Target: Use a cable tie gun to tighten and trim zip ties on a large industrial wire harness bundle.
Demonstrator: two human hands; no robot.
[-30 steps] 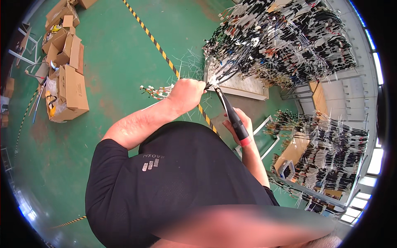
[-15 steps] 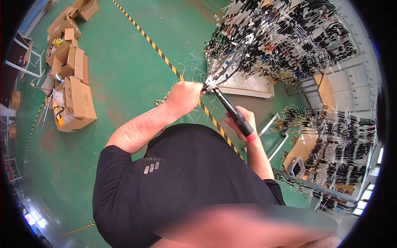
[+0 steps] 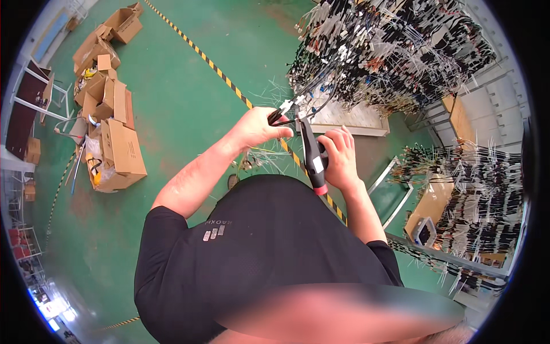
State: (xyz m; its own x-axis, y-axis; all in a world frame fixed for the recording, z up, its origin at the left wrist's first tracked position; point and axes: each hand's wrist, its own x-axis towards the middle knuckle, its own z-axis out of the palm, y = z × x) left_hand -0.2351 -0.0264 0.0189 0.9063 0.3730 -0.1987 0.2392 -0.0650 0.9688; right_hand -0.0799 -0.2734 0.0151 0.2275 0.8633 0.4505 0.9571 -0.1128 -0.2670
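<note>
Wire bundle point(image 3: 285, 113) sits pinched in the closed left hand point(image 3: 256, 129), just left of the tool head. Right hand point(image 3: 339, 159) is wrapped shut around the black hand tool point(image 3: 312, 153), red butt end lowest. Tool's long axis runs from that butt up and slightly left, its tip meeting the wires at the left hand's fingertips. Wires lead on up and right from the tool tip into the hanging wire harness rack point(image 3: 389, 51). Left hand is nearer the wires; right hand sits below, along the handle. Cardboard boxes point(image 3: 112, 132) lie well left of the tool.
</note>
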